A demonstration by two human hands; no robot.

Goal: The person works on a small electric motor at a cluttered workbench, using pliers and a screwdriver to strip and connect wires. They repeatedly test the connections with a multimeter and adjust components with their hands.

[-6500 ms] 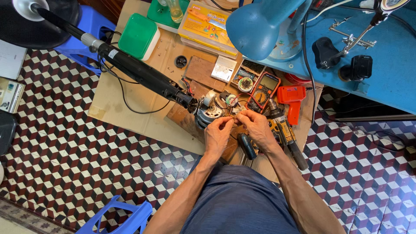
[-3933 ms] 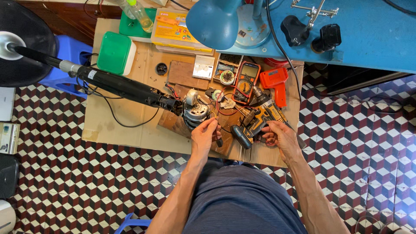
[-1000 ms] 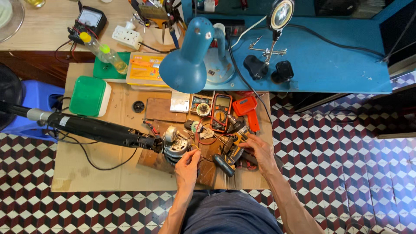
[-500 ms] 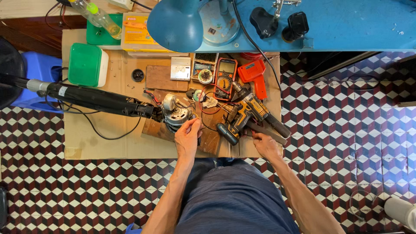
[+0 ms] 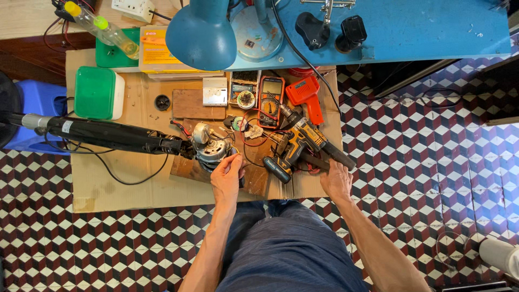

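Left hand (image 5: 227, 178): fingers curled, pinching wiring at the electric motor (image 5: 210, 146), which sits on a wooden board (image 5: 186, 168) on the cardboard sheet (image 5: 108, 189). Right hand (image 5: 336, 181): open, flat on the cardboard's edge, just beside a yellow-and-black cordless drill (image 5: 294, 147). Adjacent: orange multimeter (image 5: 270, 94).
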